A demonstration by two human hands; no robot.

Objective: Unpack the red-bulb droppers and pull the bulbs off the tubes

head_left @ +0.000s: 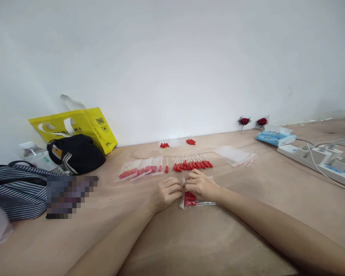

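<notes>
A clear plastic bag (190,200) with red pieces inside lies in front of me on the table. My left hand (169,193) pinches its left edge, fingers bent. From above, my right hand (200,186) grips the same bag close to the left fingertips and covers part of it. Just beyond my hands is a row of white sticks with red tips (192,165). One separate red-tipped stick (166,169) lies left of that row. Further left, several flat clear bags (143,168) hold red-tipped sticks and overlap one another.
Flat clear bags (232,154) are stacked right of the sticks. Red pieces (191,142) lie by the wall. At left are a yellow bag (103,132), a black cap (80,155), a bottle (36,153) and striped cloth (20,189). Tissues (271,138) and a power strip (327,166) stand right.
</notes>
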